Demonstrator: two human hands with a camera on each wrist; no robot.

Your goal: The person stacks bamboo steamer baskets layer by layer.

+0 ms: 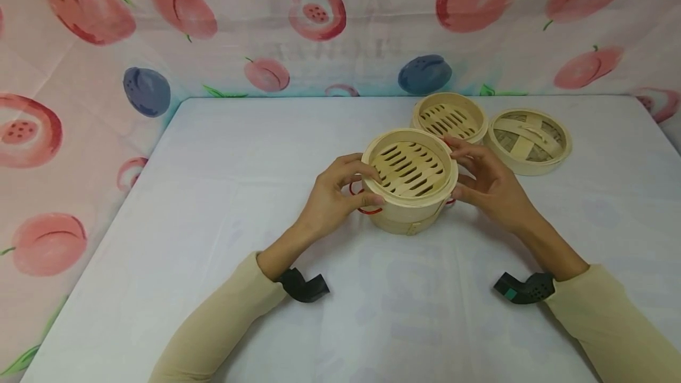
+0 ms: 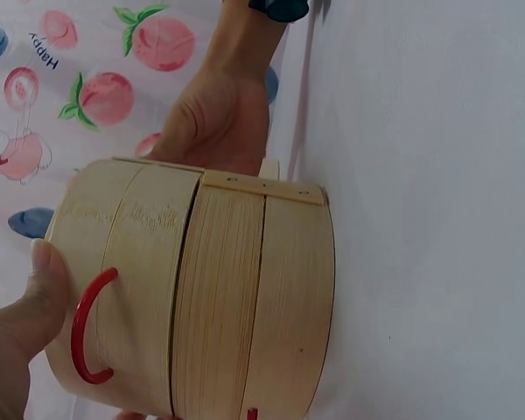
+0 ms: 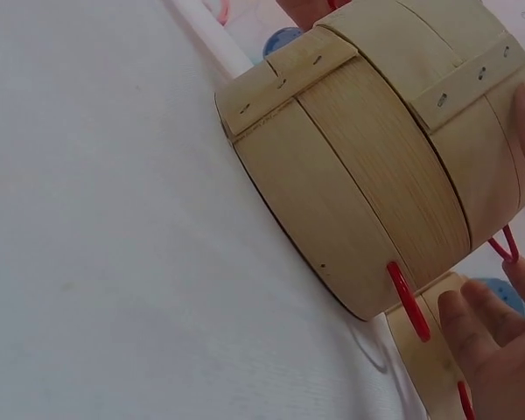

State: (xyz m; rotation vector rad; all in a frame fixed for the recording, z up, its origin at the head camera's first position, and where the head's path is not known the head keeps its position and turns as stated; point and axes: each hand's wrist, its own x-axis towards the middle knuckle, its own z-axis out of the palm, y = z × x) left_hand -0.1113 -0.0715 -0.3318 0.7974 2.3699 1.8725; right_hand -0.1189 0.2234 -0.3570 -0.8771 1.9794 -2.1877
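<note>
Two round bamboo steamer baskets stand stacked in the middle of the head view. The upper basket (image 1: 409,170) has a slatted floor and small red side handles; the lower basket (image 1: 393,224) is partly covered by it and rests on the table. My left hand (image 1: 340,191) grips the upper basket's left rim, fingers over the edge and thumb against the outer wall. On the opposite side my right hand (image 1: 486,185) holds the same basket between fingers and thumb. A thin seam between the tiers shows in the left wrist view, with a red handle (image 2: 80,328) beside the left thumb.
Behind the stack sits another slatted steamer basket (image 1: 449,117). A woven bamboo lid (image 1: 527,140) with a strap handle lies to its right. White cloth covers the table (image 1: 255,152), and a fruit-print curtain (image 1: 367,28) hangs behind its back edge.
</note>
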